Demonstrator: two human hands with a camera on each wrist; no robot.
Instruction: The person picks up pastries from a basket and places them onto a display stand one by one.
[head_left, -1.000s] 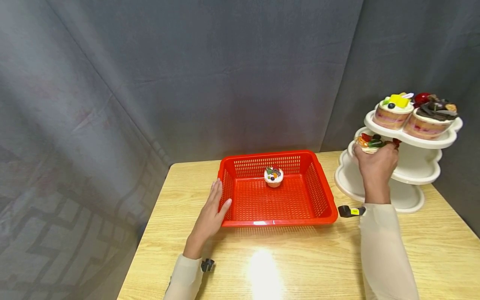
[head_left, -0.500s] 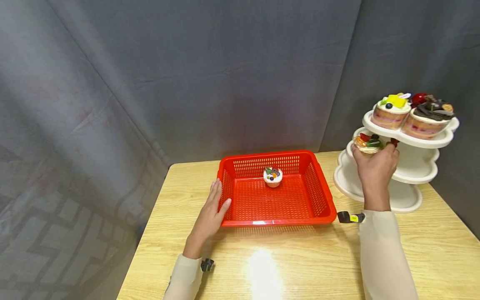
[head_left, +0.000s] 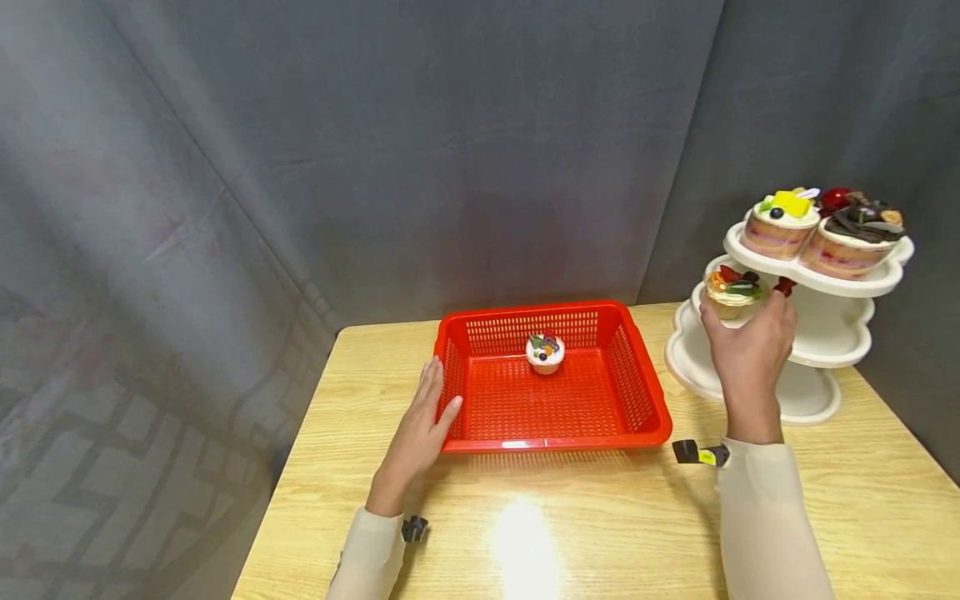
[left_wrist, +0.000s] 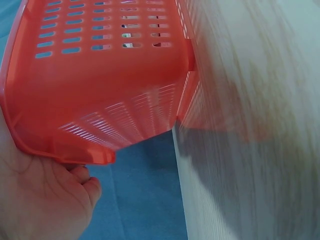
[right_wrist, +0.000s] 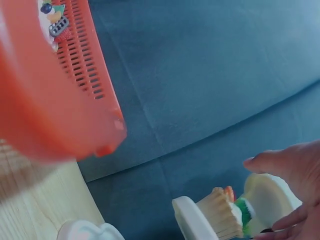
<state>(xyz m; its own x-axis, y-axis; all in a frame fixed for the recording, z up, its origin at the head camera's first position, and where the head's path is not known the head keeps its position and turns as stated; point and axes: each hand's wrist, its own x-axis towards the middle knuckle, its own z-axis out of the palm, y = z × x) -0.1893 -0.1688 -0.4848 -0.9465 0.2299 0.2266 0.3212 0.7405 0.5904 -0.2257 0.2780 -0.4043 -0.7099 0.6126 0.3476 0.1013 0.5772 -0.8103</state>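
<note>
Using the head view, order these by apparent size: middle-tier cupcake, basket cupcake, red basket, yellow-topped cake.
Red basket
Yellow-topped cake
Middle-tier cupcake, partly hidden by the right hand
Basket cupcake
True sizes unsure: nearness to camera may differ.

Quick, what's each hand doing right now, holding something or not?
Left hand: holding the red basket by its rim.
Right hand: open, holding nothing, near the fruit-topped cupcake on the stand.
</note>
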